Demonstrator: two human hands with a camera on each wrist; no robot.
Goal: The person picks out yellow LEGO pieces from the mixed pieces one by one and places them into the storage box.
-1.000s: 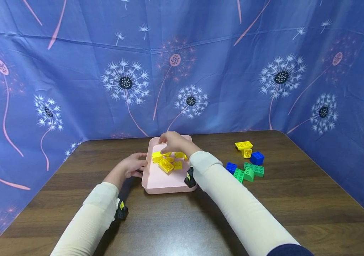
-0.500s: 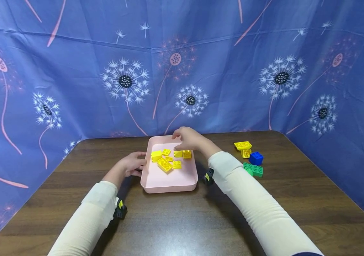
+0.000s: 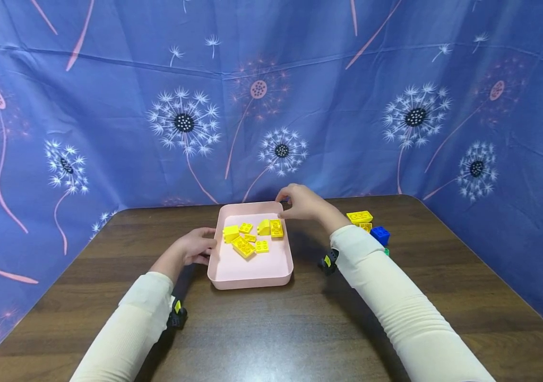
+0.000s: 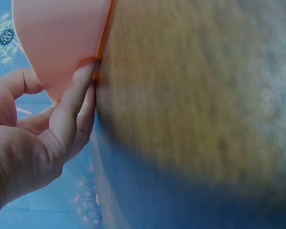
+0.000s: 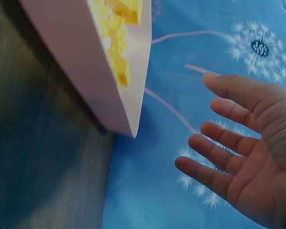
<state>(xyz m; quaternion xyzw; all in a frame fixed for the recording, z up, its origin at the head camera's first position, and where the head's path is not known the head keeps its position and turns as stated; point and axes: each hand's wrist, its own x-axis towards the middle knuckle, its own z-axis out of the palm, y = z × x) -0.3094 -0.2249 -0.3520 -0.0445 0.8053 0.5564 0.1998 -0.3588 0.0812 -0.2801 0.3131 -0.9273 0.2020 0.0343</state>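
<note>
A pink tray [image 3: 252, 270] lies on the table with several yellow toy bricks [image 3: 243, 246] in it. My left hand [image 3: 194, 246] holds the tray's left side. In the left wrist view, its thumb is at the rim and the fingers [image 4: 69, 107] lie against the outer wall of the pink tray [image 4: 62, 43]. My right hand [image 3: 306, 202] is beside the tray's far right corner. The right wrist view shows this hand [image 5: 257, 148] with fingers spread and nothing in it, apart from the tray wall [image 5: 81, 62].
Right of the tray, partly behind my right sleeve, lie yellow bricks [image 3: 360, 217], a blue brick [image 3: 380, 235] and a bit of green. A blue dandelion-print cloth [image 3: 233, 132] hangs behind the wooden table [image 3: 252, 334].
My right hand has moved right from above the bricks in the tray to outside its far right corner. A yellow brick near the right wall has shifted slightly. The left hand stays at the tray.
</note>
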